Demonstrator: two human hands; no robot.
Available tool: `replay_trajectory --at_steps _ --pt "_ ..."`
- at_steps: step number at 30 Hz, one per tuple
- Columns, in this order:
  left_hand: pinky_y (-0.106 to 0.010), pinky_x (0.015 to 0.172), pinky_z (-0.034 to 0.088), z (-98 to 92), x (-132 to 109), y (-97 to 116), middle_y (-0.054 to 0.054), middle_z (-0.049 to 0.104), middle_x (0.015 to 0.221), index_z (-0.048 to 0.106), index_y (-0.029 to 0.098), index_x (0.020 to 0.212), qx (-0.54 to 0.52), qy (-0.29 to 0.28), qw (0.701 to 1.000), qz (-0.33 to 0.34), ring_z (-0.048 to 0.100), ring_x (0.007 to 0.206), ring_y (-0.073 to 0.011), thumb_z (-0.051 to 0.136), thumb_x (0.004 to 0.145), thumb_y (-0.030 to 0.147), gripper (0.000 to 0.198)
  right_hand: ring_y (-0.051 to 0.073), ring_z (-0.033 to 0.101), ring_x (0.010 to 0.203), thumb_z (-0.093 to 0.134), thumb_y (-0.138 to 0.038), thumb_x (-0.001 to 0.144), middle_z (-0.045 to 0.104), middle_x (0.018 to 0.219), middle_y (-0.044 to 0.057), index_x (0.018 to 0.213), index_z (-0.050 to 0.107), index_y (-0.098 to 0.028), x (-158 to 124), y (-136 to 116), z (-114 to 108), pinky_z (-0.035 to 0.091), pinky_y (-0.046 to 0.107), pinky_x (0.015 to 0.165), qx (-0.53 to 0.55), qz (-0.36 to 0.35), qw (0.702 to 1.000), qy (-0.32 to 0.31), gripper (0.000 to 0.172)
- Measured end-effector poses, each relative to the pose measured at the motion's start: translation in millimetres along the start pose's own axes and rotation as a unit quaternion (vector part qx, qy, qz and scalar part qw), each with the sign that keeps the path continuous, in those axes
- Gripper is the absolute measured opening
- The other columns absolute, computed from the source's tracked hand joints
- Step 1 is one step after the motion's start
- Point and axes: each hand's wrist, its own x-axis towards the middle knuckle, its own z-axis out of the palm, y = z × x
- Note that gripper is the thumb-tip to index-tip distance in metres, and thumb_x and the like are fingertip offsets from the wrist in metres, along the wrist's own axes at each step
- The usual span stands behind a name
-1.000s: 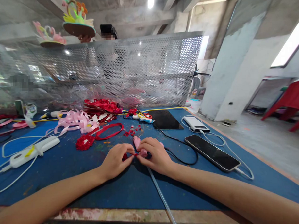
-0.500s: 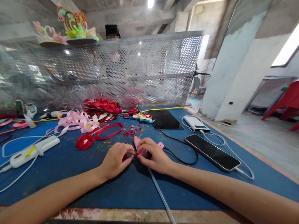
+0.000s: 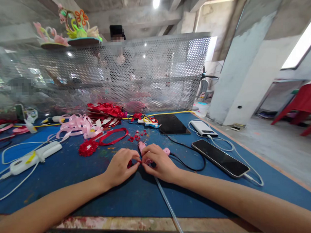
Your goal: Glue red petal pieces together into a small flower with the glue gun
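Observation:
My left hand (image 3: 123,166) and my right hand (image 3: 159,164) meet over the blue mat, fingertips pinched almost together. Between them is a small piece of red ribbon (image 3: 130,163), mostly hidden by the left fingers. Behind my right hand lies a pink glue gun (image 3: 141,146), partly covered by the fingers, with a long clear glue stick (image 3: 166,199) running toward me. Small red scraps (image 3: 137,136) are scattered just beyond the hands. To the left sit a red ribbon flower (image 3: 87,148) and a loop of red ribbon (image 3: 120,140).
Pink ribbon (image 3: 80,127) and a red ribbon pile (image 3: 106,111) lie at the back left. A white power strip (image 3: 36,158) is left; a phone (image 3: 220,158), a power bank (image 3: 204,128) and cables are right. A perforated metal screen (image 3: 154,72) stands behind, with a person beyond.
Both hands stay pinched close together; the right fingers have shifted very slightly. The view has moved a little, and nothing else on the mat has visibly changed.

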Motion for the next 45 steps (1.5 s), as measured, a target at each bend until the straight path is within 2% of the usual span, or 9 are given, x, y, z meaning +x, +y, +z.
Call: replay_trajectory --at_steps 29,45 --pt "-0.029 0.072 0.042 -0.2 0.8 3.3 0.0 0.063 0.083 0.051 0.02 0.091 -0.009 0.009 1.0 0.004 0.055 0.075 -0.0148 0.051 0.082 0.021 0.009 0.017 0.049 0.083 0.058 -0.015 0.074 0.058 0.089 0.004 0.074 0.056 -0.019 -0.1 0.2 0.0 0.037 0.031 0.073 -0.014 -0.008 1.0 0.005 0.005" --pt "-0.027 0.073 0.041 1.4 0.4 0.6 0.0 0.062 0.085 0.049 0.021 0.093 -0.038 -0.006 0.999 0.007 0.055 0.078 -0.014 0.052 0.082 0.02 0.012 0.017 0.049 0.083 0.059 -0.016 0.074 0.058 0.09 0.004 0.075 0.054 -0.019 -0.3 1.3 1.0 0.036 0.031 0.073 -0.018 -0.01 1.0 -0.002 0.006"
